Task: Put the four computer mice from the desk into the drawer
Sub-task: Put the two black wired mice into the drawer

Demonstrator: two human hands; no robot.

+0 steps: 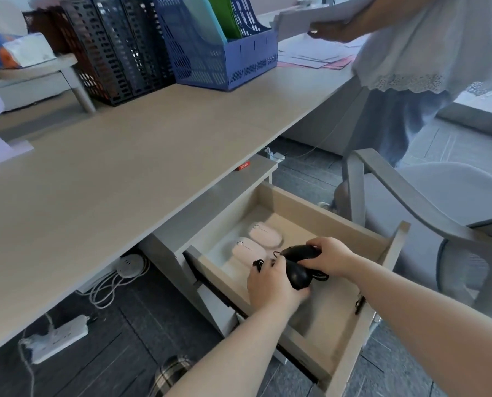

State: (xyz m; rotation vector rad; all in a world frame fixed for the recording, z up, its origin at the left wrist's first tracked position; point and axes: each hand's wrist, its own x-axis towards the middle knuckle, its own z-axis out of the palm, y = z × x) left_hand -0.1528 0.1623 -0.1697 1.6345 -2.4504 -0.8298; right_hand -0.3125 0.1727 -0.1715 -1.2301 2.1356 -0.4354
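Honestly nothing here is readable. The only thing that looks like a label is a small red tag on the grey cabinet top, just behind the open drawer, and whatever's printed on it is way too small and blurry to make out. Far back and left of the drawer, up on the shelf, there's a tissue pack with orange and blue print, but it's smeared into blobs, no letters. The white power strip on the floor left of the drawer shows no marking I can read either.
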